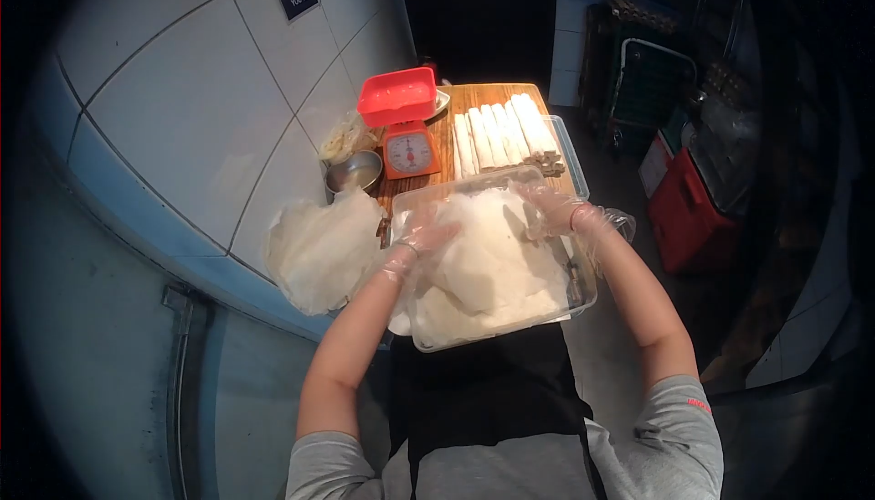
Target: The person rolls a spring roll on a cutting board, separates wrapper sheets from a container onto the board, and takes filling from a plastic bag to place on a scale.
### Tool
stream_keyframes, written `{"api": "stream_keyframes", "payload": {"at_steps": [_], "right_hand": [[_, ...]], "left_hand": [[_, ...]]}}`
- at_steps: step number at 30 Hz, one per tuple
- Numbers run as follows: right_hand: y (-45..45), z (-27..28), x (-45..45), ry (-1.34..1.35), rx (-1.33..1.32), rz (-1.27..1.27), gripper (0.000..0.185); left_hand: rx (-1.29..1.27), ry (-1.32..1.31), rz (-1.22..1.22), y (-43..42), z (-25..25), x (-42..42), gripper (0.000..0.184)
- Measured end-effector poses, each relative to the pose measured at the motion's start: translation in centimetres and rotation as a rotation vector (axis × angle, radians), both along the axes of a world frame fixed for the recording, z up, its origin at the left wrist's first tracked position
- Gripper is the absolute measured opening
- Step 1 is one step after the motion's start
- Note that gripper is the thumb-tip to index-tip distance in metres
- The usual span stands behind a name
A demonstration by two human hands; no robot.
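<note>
A clear plastic tub (588, 295) stands at the near edge of the wooden table, with pale, thin sheets (497, 263) spread over it. My left hand (428, 231), in a clear plastic glove, rests on the left side of the sheets, fingers apart. On the far right part, my right hand (551, 213), gloved too, touches the sheets; its fingertips are hard to make out. Several white rolls (497, 135) lie side by side beyond the tub. Another stack of pale sheets (324, 249) sits left of my left hand.
An orange scale (410, 151) with a red tray (398, 94) stands at the back left of the table (474, 94). Beside it are a metal bowl (355, 174) and a plastic bag (346, 138). A tiled wall borders the left; a red box (693, 213) stands right.
</note>
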State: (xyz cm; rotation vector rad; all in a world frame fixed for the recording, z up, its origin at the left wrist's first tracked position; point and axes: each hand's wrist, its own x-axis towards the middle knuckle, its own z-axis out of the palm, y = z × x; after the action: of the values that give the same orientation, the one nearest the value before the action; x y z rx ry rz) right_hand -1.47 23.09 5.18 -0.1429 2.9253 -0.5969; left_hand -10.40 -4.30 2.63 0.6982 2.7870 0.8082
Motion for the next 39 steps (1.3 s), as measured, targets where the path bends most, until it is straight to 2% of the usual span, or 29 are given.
{"api": "stream_keyframes", "payload": {"at_steps": [2, 3, 5, 6, 8, 9, 12, 13, 16, 17, 19, 22, 23, 25, 27, 28, 30, 31, 33, 34, 35, 36, 38, 39], "right_hand": [[-2.2, 4.2, 0.7, 0.168, 0.188, -0.055, 0.106], [-2.4, 5.4, 0.7, 0.348, 0.159, 0.035, 0.102], [-2.4, 7.9, 0.2, 0.707, 0.1, 0.223, 0.093], [-2.6, 9.7, 0.3, 0.581, 0.005, 0.242, 0.086], [-3.1, 13.1, 0.4, 0.324, -0.183, 0.287, 0.071], [-3.2, 13.9, 0.2, 0.301, -0.261, 0.227, 0.046], [-3.1, 15.6, 0.6, 0.502, -0.317, 0.161, 0.036], [-2.9, 15.7, 0.5, 0.528, -0.448, 0.196, 0.028], [-2.8, 16.8, 2.1, 0.464, -0.375, 0.111, 0.026], [-2.4, 17.2, 2.7, 0.388, -0.436, 0.16, 0.028], [-1.9, 15.9, 3.0, 0.334, -0.727, 0.161, 0.037], [-1.1, 13.3, 2.5, 0.244, -1.056, 0.2, 0.052], [-0.9, 12.4, 2.1, 0.214, -1.147, 0.218, 0.057], [-1.0, 10.0, 1.6, 0.211, -1.113, 0.132, 0.058], [-1.0, 6.6, 0.7, 0.235, -1.099, 0.049, 0.053], [-0.4, 4.4, 0.2, 0.26, -0.88, -0.068, 0.065], [1.6, -1.0, -1.8, 0.046, -0.799, -0.092, 0.075], [1.1, -0.9, -1.2, 0.024, -0.668, -0.125, 0.076], [-0.8, -0.2, 0.7, -0.02, -0.405, -0.187, 0.079], [-1.0, -0.9, 1.3, 0.084, -0.415, -0.159, 0.08], [-1.2, -1.7, 1.6, 0.191, -0.422, -0.129, 0.082], [-1.2, -2.8, 1.6, 0.299, -0.429, -0.098, 0.083], [-1.1, -4.3, 2.0, 0.406, -0.263, 0.068, 0.071], [-1.6, -1.9, 3.7, 0.22, -0.197, 0.071, 0.068]], "left_hand": [[0.094, 0.022, -0.191, 0.9, 3.4, -0.2, 0.044], [0.169, -0.029, -0.329, 1.2, 5.4, -0.3, 0.035], [0.258, 0.047, -0.601, 1.6, 9.1, -0.4, 0.04], [0.302, 0.088, -0.732, 1.8, 10.8, -0.5, 0.042], [0.336, 0.12, -0.656, 1.7, 14.1, -1.0, 0.037], [0.351, 0.137, -0.615, 1.2, 15.2, -1.0, 0.035], [0.26, 0.146, -0.578, -0.5, 17.1, -0.1, 0.045], [0.152, 0.127, -0.467, -1.2, 17.4, 0.2, 0.051], [0.242, 0.074, -0.438, -2.9, 17.4, 0.5, 0.049], [0.347, -0.017, -0.461, -3.6, 17.2, 0.5, 0.051], [0.562, -0.203, -0.501, -4.5, 16.7, 0.6, 0.054], [0.927, -0.369, -0.541, -4.3, 16.1, 1.4, 0.058], [0.977, -0.388, -0.482, -4.1, 15.1, 0.8, 0.057], [1.076, -0.428, -0.36, -3.3, 11.2, -1.6, 0.054], [1.196, -0.666, -0.204, -2.6, 8.3, -0.8, 0.057], [1.251, -0.784, -0.122, -2.2, 6.7, 0.3, 0.06], [1.347, -1.023, 0.045, -1.7, 2.8, 0.8, 0.067], [1.305, -1.546, -0.372, -2.8, -2.5, -3.1, 0.067], [0.942, -1.133, -0.185, -1.9, -1.6, -1.9, 0.075], [0.762, -0.925, -0.097, -1.5, -0.8, -1.0, 0.08], [0.461, -0.56, -0.111, -1.3, 0.0, -0.3, 0.092], [0.39, -0.401, -0.151, -1.5, 0.4, 0.3, 0.095], [0.24, -0.083, -0.227, -2.3, 0.3, 1.7, 0.103], [0.32, -0.001, -0.276, -2.8, -0.6, 2.3, 0.106]]}}
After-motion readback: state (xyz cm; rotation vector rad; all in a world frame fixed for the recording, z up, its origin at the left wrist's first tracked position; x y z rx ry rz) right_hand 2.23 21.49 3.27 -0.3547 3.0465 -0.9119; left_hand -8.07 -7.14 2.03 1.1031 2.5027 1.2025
